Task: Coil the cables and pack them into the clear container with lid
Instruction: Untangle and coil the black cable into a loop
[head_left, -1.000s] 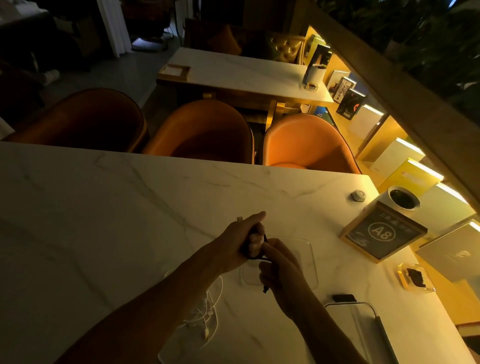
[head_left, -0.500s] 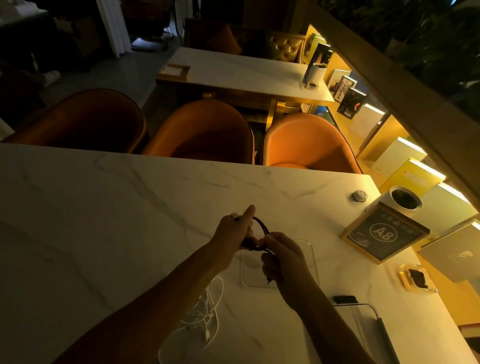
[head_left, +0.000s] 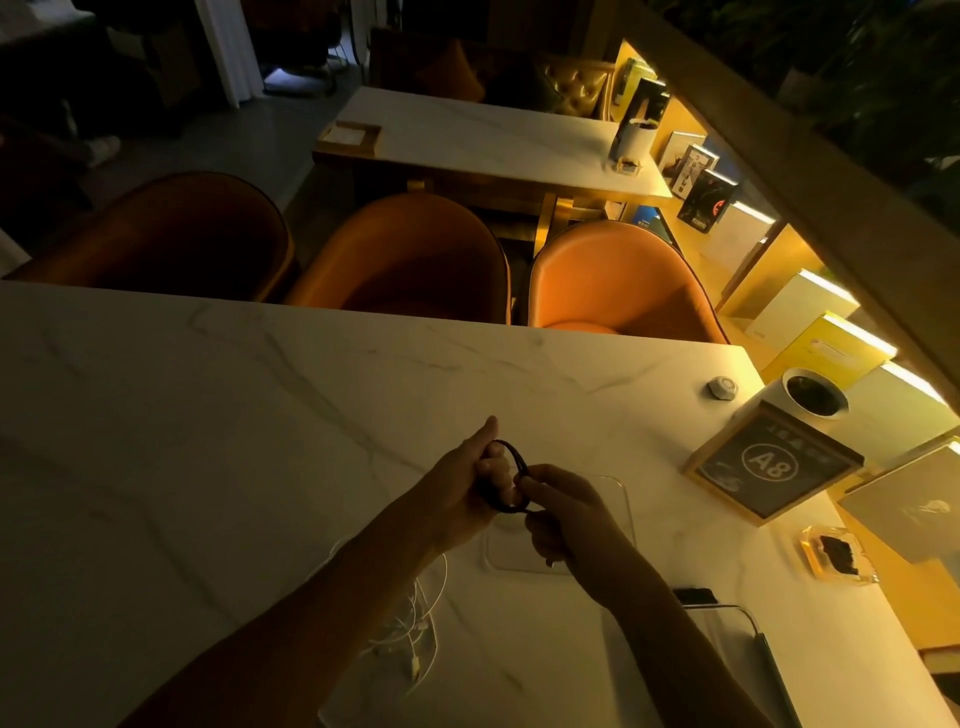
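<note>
There is just the one view, from a wide-angle camera on the person's head, looking forward and steeply down over the tabletop (head_left: 218, 415). It sits close: both forearms run in from the bottom edge and the left grip (head_left: 462, 483) and right grip (head_left: 566, 514) meet a little below the middle of the frame. Beyond the grips, the far edge of the tabletop crosses the frame, with chairs (head_left: 415, 260) behind it and a second table (head_left: 483, 140) farther back. To the right of the grips the lit shelf (head_left: 810, 322) bends with the wide lens.
</note>
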